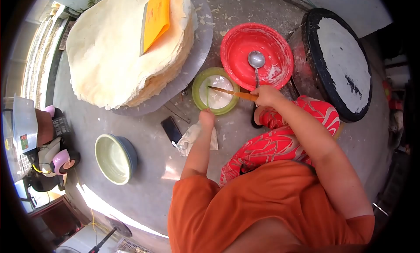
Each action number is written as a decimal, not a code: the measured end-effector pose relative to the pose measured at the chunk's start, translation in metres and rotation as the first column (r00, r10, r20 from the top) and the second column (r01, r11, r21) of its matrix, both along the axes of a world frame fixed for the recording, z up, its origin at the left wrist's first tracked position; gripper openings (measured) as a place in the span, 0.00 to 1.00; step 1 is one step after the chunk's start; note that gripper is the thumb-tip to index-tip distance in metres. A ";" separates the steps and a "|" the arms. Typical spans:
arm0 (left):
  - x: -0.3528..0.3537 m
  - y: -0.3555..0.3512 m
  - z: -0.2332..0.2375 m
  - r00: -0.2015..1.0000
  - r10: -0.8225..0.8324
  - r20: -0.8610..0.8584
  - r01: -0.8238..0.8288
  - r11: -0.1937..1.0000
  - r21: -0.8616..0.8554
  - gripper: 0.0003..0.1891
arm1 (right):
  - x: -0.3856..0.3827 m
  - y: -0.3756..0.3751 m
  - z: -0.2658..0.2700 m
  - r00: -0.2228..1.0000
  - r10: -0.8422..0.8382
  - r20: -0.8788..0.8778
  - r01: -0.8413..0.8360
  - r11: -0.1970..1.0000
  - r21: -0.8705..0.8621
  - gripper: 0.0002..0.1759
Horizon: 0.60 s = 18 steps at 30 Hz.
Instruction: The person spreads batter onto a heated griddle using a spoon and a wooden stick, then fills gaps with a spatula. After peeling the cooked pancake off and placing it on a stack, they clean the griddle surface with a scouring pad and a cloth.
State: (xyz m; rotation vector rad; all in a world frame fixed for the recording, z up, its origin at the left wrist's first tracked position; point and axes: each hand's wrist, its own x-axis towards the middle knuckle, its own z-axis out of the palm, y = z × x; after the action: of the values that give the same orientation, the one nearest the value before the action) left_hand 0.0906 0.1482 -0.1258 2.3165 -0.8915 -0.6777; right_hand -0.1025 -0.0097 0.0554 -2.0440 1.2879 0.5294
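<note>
My right hand [266,96] is closed round the end of a flat wooden stick [240,95], whose dark pointed tip reaches over a green bowl [231,107]. White material [221,97] lies inside that bowl. At the bowl's near rim is my left hand [207,117], with its fingers together round the lower end of a thin green strip [208,97] that stands up in front of the white contents. The stick's tip is beside the strip's upper end. Just below my left hand, a pale cloth [197,138] lies on the floor.
A red basin [227,56] holds a metal ladle [256,59]. Stacked thin sheets [118,47] bear a yellow packet [156,21] at the upper left. A black-rimmed round drum [311,56] stands right. A phone [170,129] and a pale bowl [113,159] are on the floor.
</note>
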 end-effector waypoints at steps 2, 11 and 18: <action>0.007 -0.006 0.003 1.000 0.019 0.013 -0.020 0.996 0.090 0.13 | 0.000 -0.002 0.007 0.999 0.024 -0.026 -0.024 1.000 0.013 0.24; -0.010 0.001 0.018 0.993 0.039 -0.108 -0.028 0.995 0.100 0.13 | -0.006 0.011 0.000 0.923 0.373 -0.092 -0.370 0.799 -0.474 0.16; 0.005 -0.007 0.052 0.986 -0.098 0.132 0.047 0.939 0.342 0.13 | -0.015 0.000 0.053 0.989 0.147 0.032 -0.138 0.972 -0.189 0.16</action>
State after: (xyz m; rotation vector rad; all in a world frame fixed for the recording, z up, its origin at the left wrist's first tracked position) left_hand 0.0958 0.1416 -0.0738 2.6791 -0.9963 -0.7467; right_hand -0.1176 -0.0095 0.1084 -2.3033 1.2088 0.4372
